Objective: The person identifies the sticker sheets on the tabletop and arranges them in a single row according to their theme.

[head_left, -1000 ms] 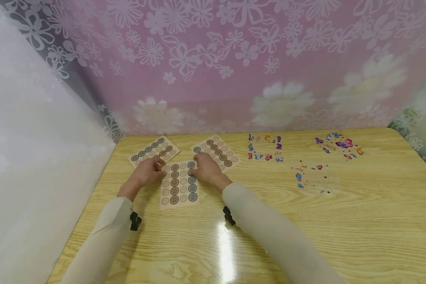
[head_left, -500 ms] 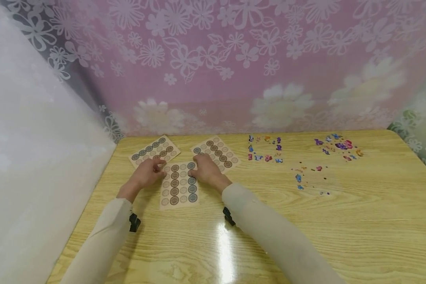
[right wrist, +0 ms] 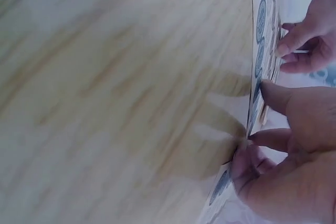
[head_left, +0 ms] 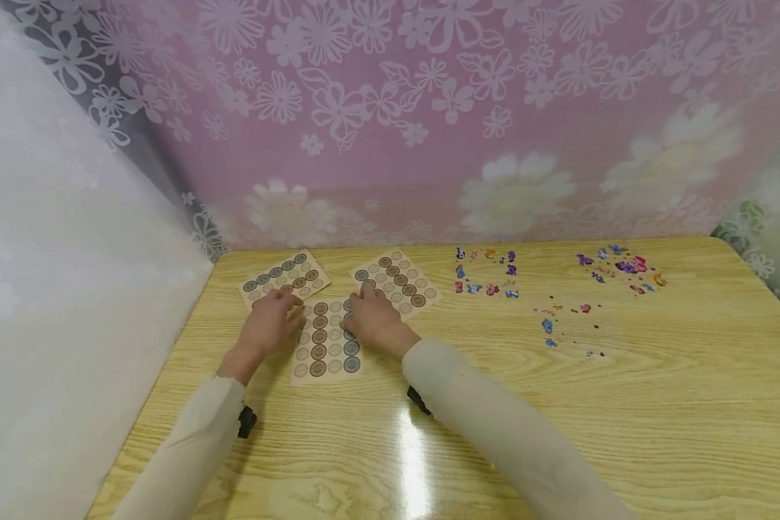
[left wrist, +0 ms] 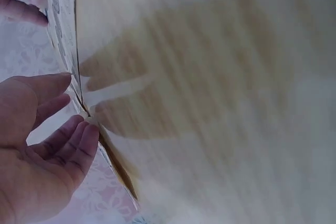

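At the table's far-left quarter, roughly 10 o'clock from centre in the head view, both hands work over a middle sticker sheet (head_left: 327, 339), a tan card with rows of round brown and blue-grey seals. Left hand (head_left: 270, 323) lies at the sheet's 9 o'clock edge, fingers extended and relaxed, tips touching the card's upper-left border; grasping nothing that I can make out. Left wrist view confirms: fingers (left wrist: 68, 142) straight, tips against the sheet's edge (left wrist: 79, 95), palm open.

Right hand (head_left: 372, 315) sits at the sheet's 2 o'clock corner, fingers bent down onto the card. Right wrist view shows thumb and fingertips (right wrist: 273, 95) pressed at the sheet's rim (right wrist: 258, 85) (looks like a pinch on the edge or on one seal, but blur keeps it uncertain). Cannot tell whether it grips or only presses.

Two more sticker sheets lie flat: left sheet (head_left: 286, 276) at 11 o'clock of the hands, right sheet (head_left: 399, 283) at 1 o'clock, its near corner under the right hand's fingertips. Middle sheet overlaps neither clearly.

Further along, at 3 o'clock of the hands, small coloured stickers (head_left: 486, 273) sit in a loose square; a second scatter (head_left: 620, 266) lies beyond, well apart. Wooden table (head_left: 559, 419) glossy, with glare near the right sleeve (head_left: 494, 433). Floral pink backdrop (head_left: 429, 115) behind.
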A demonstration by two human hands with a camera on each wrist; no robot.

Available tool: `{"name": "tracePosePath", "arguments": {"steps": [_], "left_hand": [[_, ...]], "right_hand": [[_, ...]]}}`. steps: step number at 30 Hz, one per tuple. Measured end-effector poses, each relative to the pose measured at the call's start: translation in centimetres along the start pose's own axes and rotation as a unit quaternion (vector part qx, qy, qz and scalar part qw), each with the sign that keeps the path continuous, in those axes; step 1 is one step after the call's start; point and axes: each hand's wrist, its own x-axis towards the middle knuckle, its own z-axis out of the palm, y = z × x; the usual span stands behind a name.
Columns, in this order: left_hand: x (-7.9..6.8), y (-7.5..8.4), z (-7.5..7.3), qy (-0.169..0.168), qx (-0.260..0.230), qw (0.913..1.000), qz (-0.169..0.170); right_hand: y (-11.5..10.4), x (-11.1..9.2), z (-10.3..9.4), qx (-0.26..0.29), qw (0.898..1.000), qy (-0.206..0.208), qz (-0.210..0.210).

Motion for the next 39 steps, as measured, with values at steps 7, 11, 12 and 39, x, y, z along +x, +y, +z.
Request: {"name": "tracePosePath", "arguments": {"steps": [7, 11, 12, 39], "left_hand": [[-0.7, 0.4, 0.2, -0.007, 0.021, 0.9997, 0.002], [-0.8, 0.4, 0.0, -0.024, -0.012, 0.9996, -0.001], [-0.8, 0.4, -0.1, -0.027, -0.027, 0.9993, -0.005], [0.0, -0.1, -0.2, -0.057, -0.2, 0.9759, -0.064]], "right_hand": [[0.2, -0.9, -0.1, -0.058, 0.998, 0.01, -0.012], [0.5, -1.1, -0.1, -0.042, 0.999, 0.015, -0.019], [0.6, -1.1, -0.2, -0.037, 0.999, 0.017, -0.019], [1.4, -0.5, -0.8, 0.078, 0.996, 0.031, 0.023]]}}
